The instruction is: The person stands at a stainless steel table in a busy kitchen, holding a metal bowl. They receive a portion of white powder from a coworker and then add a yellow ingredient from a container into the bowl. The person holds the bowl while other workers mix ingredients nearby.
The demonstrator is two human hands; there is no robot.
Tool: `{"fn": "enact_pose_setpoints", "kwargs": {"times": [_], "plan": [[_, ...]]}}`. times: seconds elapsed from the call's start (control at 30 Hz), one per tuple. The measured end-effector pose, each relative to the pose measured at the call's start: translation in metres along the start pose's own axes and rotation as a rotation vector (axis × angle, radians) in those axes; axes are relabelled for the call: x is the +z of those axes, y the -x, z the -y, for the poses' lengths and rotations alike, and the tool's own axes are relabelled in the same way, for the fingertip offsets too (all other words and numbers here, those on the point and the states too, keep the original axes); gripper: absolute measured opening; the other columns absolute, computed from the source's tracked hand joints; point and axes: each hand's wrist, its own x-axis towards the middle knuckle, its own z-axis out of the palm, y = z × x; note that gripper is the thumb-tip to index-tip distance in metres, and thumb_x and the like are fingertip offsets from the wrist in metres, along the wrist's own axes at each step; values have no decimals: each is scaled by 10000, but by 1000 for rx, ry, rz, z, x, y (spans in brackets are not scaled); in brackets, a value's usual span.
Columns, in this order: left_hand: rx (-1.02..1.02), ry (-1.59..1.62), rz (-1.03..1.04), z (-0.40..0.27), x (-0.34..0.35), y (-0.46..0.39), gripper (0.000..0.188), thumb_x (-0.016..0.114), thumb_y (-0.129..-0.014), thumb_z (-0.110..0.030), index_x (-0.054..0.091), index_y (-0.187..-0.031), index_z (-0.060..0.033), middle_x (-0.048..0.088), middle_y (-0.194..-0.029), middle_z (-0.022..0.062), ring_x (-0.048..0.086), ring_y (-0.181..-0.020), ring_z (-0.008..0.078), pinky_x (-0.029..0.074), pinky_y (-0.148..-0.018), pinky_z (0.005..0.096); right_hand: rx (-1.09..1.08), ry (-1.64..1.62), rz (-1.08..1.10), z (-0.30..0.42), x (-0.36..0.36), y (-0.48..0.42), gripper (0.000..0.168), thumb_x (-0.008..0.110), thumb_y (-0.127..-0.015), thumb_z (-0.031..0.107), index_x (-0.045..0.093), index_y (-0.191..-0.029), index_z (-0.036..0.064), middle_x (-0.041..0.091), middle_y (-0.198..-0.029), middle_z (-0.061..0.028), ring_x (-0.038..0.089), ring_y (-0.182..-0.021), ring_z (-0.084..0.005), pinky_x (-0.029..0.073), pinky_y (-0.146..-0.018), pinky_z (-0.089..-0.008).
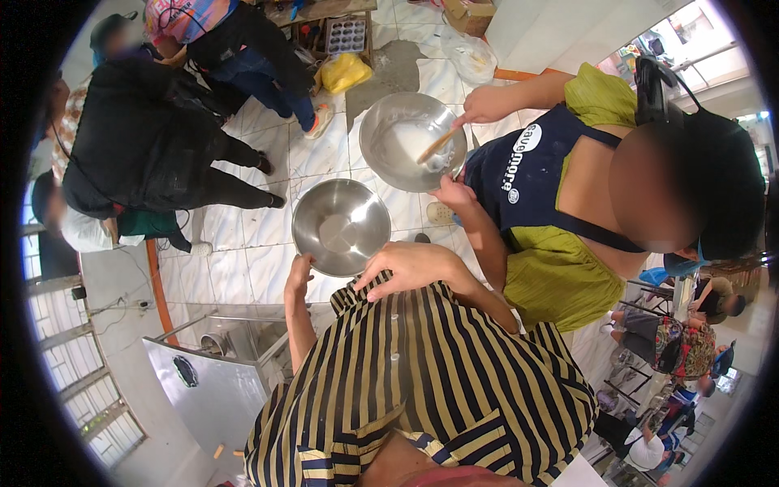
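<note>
An empty stainless steel mixing bowl (341,226) is in front of me, its inside facing up. My left hand (300,275) grips its near left rim. My right hand (405,268) is at my shirt front, close to the bowl's near right rim, fingers apart and holding nothing. Beyond it to the right, a person in a dark apron holds a larger stainless steel bowl (377,143) by its rim and has a wooden spoon (438,146) in the other hand, its end in a white, wet mixture (409,143).
That person (517,176) stands close at my right. Several people stand at the upper left. A stainless steel table (207,389) is at the lower left. A yellow plastic bag (345,73) and a muffin tin (346,35) are beyond the bowls, on and beside a wooden shelf.
</note>
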Motion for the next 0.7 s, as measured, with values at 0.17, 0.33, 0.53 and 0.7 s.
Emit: {"fn": "enact_pose_setpoints", "kwargs": {"times": [0.17, 0.33, 0.53, 0.7], "plan": [[45, -7, 38, 5, -1, 14, 368, 513, -826, -410, 534, -1001, -87, 498, -1069, 70, 481, -1072, 246, 411, -823, 444, 11, -18, -53, -1, 19, 7, 351, 669, -841, 294, 692, -1085, 43, 698, -1002, -164, 671, -914, -289, 494, -820, -356], [49, -34, 42, -8, -2, 3, 419, 504, -822, -442, 531, -1007, -66, 527, -1063, 91, 491, -1067, 252, 415, -828, 446, 34, -31, -73, 2, 2, -3, 337, 673, -845, 271, 689, -1092, 43, 697, -1002, -166, 672, -914, -290, 494, -819, -351], [66, -92, 78, -5, 0, 3, 503, 498, -809, -472, 526, -1036, -25, 539, -1075, 123, 499, -1031, 264, 424, -821, 440, 114, -33, -21, -9, 3, -14, 359, 659, -866, 318, 678, -1142, 90, 689, -1045, -155, 658, -967, -287, 486, -860, -351], [146, -48, 66, 1, 8, -11, 405, 518, -789, -398, 548, -922, -17, 495, -865, 63, 446, -794, 189, 394, -663, 371, 152, 8, 6, -10, 1, -20, 361, 649, -870, 328, 677, -1144, 96, 688, -1056, -161, 659, -987, -294, 487, -864, -354]]}}
